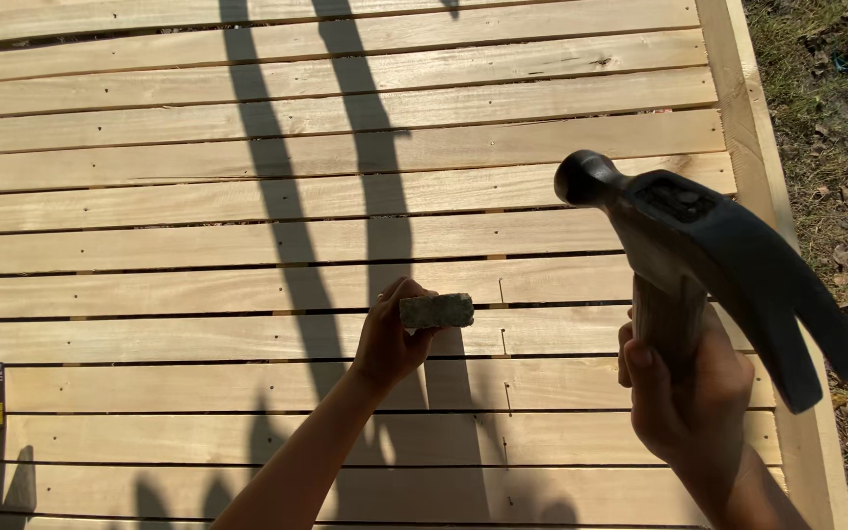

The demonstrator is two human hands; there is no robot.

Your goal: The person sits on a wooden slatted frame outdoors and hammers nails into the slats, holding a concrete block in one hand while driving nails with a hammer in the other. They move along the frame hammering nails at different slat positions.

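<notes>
Fingers of your left hand (390,339) are pinching that little grey block (436,311) right on the slats (247,196), and your right hand (684,388) is clenched on the raised hammer (699,255). An off-centre swing could smash those fingers.

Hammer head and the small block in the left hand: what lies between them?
Head view: only bare slats between hammer and block.
</notes>
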